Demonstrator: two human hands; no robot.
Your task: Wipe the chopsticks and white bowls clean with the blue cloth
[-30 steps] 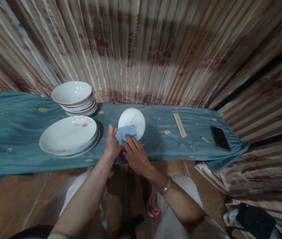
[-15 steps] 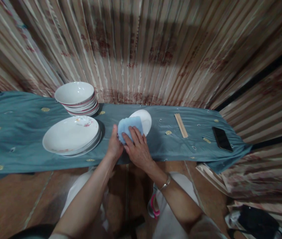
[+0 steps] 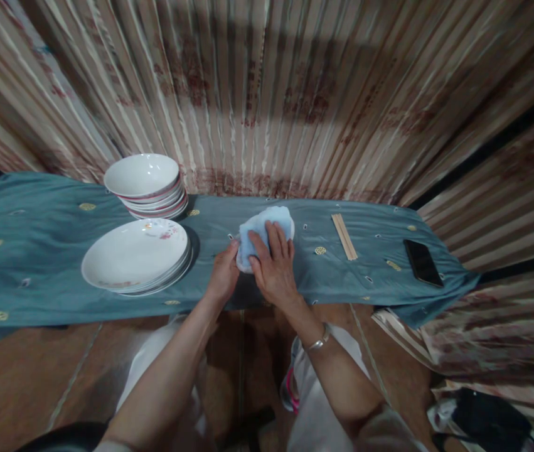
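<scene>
A light blue cloth (image 3: 260, 227) lies across a small white plate (image 3: 292, 230), hiding nearly all of it; just a thin strip of rim shows on the right. My right hand (image 3: 273, 263) presses down on the cloth, fingers bent over it. At the plate's lower left edge, my left hand (image 3: 225, 273) grips the rim with the thumb on top; its other fingers are hidden underneath. The plate is held over the table, tilted somewhat.
Left of my hands stand a stack of oval plates (image 3: 130, 260) and a stack of white bowls (image 3: 142, 176). Wooden chopsticks (image 3: 344, 236) and a black phone (image 3: 423, 262) lie to the right on the green tablecloth (image 3: 50, 245). A curtain (image 3: 267, 94) hangs behind.
My right hand has slid the cloth up and to the right, covering the part of the plate that showed before. My left hand has shifted slightly right with the plate.
</scene>
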